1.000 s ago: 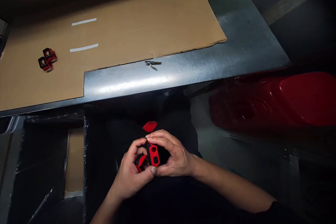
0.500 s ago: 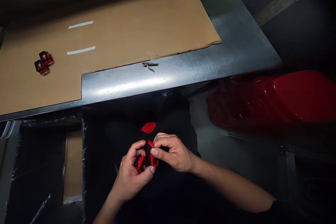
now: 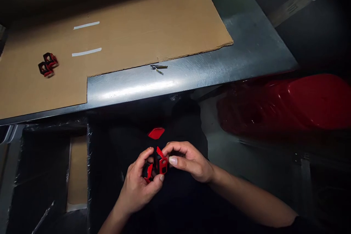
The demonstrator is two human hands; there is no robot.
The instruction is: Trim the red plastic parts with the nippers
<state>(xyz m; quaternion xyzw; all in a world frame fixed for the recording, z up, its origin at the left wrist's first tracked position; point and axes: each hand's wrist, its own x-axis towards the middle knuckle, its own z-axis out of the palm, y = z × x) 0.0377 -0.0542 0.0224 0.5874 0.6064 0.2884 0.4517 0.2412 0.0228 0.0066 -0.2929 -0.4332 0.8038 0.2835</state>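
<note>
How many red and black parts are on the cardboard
2: on the left of the cardboard, a nearer part and a farther part slightly right of it, close together.

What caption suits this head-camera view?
Left hand holding angular red-and-black pieces, right hand close beside them, a brown cardboard sheet beyond.

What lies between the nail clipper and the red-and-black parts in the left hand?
In the head view, the metal table's front edge, then a red piece.

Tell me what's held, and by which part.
The left hand holds a red-black piece, thumb at its lower end; whether the right hand grips is unclear.
</note>
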